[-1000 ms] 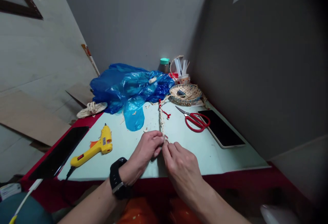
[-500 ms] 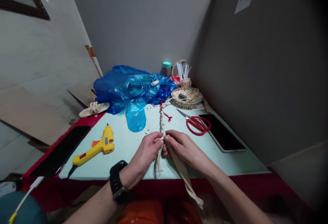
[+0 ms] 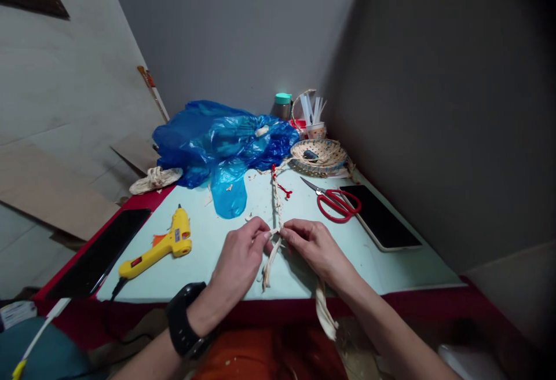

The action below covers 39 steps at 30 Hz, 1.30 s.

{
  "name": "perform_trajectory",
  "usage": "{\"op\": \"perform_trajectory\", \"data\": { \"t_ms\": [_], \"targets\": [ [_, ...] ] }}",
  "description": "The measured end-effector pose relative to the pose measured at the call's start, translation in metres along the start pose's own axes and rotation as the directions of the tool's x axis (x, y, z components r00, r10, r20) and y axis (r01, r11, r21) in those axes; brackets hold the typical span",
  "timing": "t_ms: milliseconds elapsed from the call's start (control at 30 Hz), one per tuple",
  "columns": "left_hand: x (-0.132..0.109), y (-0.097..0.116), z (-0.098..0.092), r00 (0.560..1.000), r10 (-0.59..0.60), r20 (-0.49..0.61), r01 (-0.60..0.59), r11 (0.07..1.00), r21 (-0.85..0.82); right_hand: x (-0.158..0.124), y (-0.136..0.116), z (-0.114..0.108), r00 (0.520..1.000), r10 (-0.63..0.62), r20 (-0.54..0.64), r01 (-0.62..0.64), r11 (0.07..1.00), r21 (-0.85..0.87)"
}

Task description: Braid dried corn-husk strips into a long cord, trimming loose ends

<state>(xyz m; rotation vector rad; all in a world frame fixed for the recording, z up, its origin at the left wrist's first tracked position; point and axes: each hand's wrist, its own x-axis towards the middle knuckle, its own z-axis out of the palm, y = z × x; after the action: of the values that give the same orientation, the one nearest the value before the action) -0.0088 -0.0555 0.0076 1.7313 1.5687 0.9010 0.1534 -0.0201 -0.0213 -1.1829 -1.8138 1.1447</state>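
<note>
The left hand (image 3: pixel 238 255) pinches a short pale strand (image 3: pixel 274 231) between thumb and fingers. The right hand (image 3: pixel 319 247) closes its thumb and forefinger at the near end of a pale braid (image 3: pixel 278 200), which lies on the table, running away from the hands towards the far side. One loose tail (image 3: pixel 269 267) trails nearer, between the hands; a twisted strip (image 3: pixel 325 313) hangs past the near edge, below the right forearm.

The work surface is a pale green sheet (image 3: pixel 208 276), dotted with scraps, over a dark red cloth (image 3: pixel 87 316). Near the braid's far end lies a red cord (image 3: pixel 284 190). To the right, red-handled scissors (image 3: pixel 339 205) overlap a dark tablet (image 3: pixel 382 218); to the left sits a yellow glue gun (image 3: pixel 160 244). At the far side, a crumpled blue plastic bag (image 3: pixel 217 136) spreads beside a woven basket (image 3: pixel 319 157) (something dark rests inside).

Beyond stands a grey wall (image 3: pixel 238 32); a pale wall (image 3: pixel 78 79) on the left bears a dark picture frame (image 3: pixel 35 3).
</note>
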Motion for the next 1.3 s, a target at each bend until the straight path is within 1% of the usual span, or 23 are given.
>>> {"op": "perform_trajectory", "data": {
  "t_ms": [67, 100, 167, 233, 300, 400, 433, 467, 500, 533, 600, 633, 700, 733, 767, 800, 867, 933, 1033, 1100, 1167, 1233, 1300],
  "targets": [
    [-0.003, 0.002, 0.0, 0.993, 0.074, -0.096, -0.06, 0.988, 0.144, 0.0, 0.001, 0.001, 1.0, 0.003, 0.018, -0.004, 0.999, 0.037],
    [-0.005, 0.003, 0.002, 0.979, 0.149, -0.139, -0.118, 0.97, 0.214, 0.0, 0.001, 0.002, 1.0, -0.003, 0.028, 0.001, 0.998, 0.06],
    [-0.011, 0.002, 0.013, 0.916, 0.359, -0.179, -0.272, 0.883, 0.381, 0.0, 0.001, 0.001, 0.999, -0.018, 0.033, 0.014, 0.993, 0.118],
    [-0.017, 0.0, 0.027, 0.827, 0.547, -0.128, -0.394, 0.728, 0.561, 0.001, 0.001, -0.001, 0.999, -0.016, 0.044, 0.007, 0.982, 0.191],
    [-0.021, -0.003, 0.04, 0.762, 0.645, -0.059, -0.425, 0.567, 0.705, 0.001, 0.0, -0.003, 0.995, 0.005, 0.096, -0.03, 0.965, 0.26],
    [-0.027, -0.005, 0.051, 0.7, 0.714, 0.001, -0.416, 0.407, 0.813, 0.001, -0.003, -0.004, 0.985, 0.015, 0.172, -0.068, 0.949, 0.307],
    [-0.029, -0.005, 0.051, 0.683, 0.73, 0.014, -0.423, 0.379, 0.823, 0.0, -0.004, -0.003, 0.984, 0.013, 0.175, -0.068, 0.948, 0.312],
    [-0.031, -0.004, 0.049, 0.679, 0.734, 0.024, -0.44, 0.381, 0.813, 0.0, -0.005, -0.003, 0.985, 0.014, 0.172, -0.069, 0.945, 0.32],
    [-0.032, -0.002, 0.046, 0.695, 0.718, 0.027, -0.464, 0.42, 0.78, 0.0, -0.006, -0.003, 0.985, 0.022, 0.169, -0.078, 0.939, 0.336],
    [-0.033, 0.0, 0.042, 0.727, 0.686, 0.027, -0.491, 0.493, 0.718, -0.001, -0.007, -0.003, 0.985, 0.031, 0.171, -0.091, 0.93, 0.356],
    [-0.031, 0.004, 0.03, 0.82, 0.573, -0.006, -0.482, 0.696, 0.532, -0.003, -0.008, -0.004, 0.982, 0.048, 0.18, -0.117, 0.911, 0.396],
    [-0.028, 0.005, 0.024, 0.869, 0.494, -0.034, -0.435, 0.794, 0.425, -0.004, -0.008, -0.005, 0.982, 0.05, 0.184, -0.123, 0.904, 0.41],
    [-0.017, 0.007, 0.014, 0.948, 0.286, -0.142, -0.249, 0.941, 0.23, -0.006, -0.008, -0.007, 0.982, 0.029, 0.189, -0.108, 0.901, 0.42],
    [-0.011, 0.006, 0.01, 0.98, 0.157, -0.123, -0.147, 0.985, 0.088, -0.007, -0.008, -0.008, 0.981, 0.01, 0.193, -0.092, 0.903, 0.419],
    [-0.004, 0.006, 0.007, 0.998, 0.05, -0.041, -0.054, 0.994, -0.09, -0.007, -0.007, -0.009, 0.979, -0.01, 0.202, -0.078, 0.902, 0.424],
    [0.003, 0.006, 0.005, 0.998, -0.01, 0.068, 0.027, 0.964, -0.265, -0.008, -0.007, -0.01, 0.977, -0.033, 0.213, -0.064, 0.899, 0.434],
    [0.012, 0.005, 0.003, 0.962, -0.047, 0.267, 0.186, 0.832, -0.523, -0.009, -0.008, -0.011, 0.97, -0.082, 0.227, -0.037, 0.878, 0.477],
    [0.018, 0.005, 0.002, 0.933, -0.063, 0.355, 0.287, 0.724, -0.628, -0.009, -0.008, -0.011, 0.964, -0.12, 0.237, -0.017, 0.863, 0.505],
    [0.021, 0.004, 0.002, 0.911, -0.105, 0.398, 0.356, 0.687, -0.633, -0.009, -0.006, -0.009, 0.964, -0.134, 0.231, 0.017, 0.893, 0.45],
    [0.023, 0.003, 0.001, 0.894, -0.127, 0.43, 0.39, 0.691, -0.608, -0.008, -0.004, -0.009, 0.977, -0.093, 0.191, 0.018, 0.933, 0.36],
    [0.025, 0.002, 0.0, 0.862, -0.144, 0.487, 0.445, 0.677, -0.587, -0.007, -0.002, -0.009, 0.984, -0.035, 0.174, -0.017, 0.957, 0.29],
    [0.028, 0.001, 0.0, 0.823, -0.149, 0.547, 0.5, 0.647, -0.576, -0.007, -0.002, -0.011, 0.978, -0.006, 0.208, -0.046, 0.969, 0.244],
    [0.029, -0.001, 0.002, 0.811, -0.152, 0.564, 0.524, 0.617, -0.587, -0.008, -0.004, -0.014, 0.97, -0.014, 0.241, -0.037, 0.978, 0.204]
  ]
}}
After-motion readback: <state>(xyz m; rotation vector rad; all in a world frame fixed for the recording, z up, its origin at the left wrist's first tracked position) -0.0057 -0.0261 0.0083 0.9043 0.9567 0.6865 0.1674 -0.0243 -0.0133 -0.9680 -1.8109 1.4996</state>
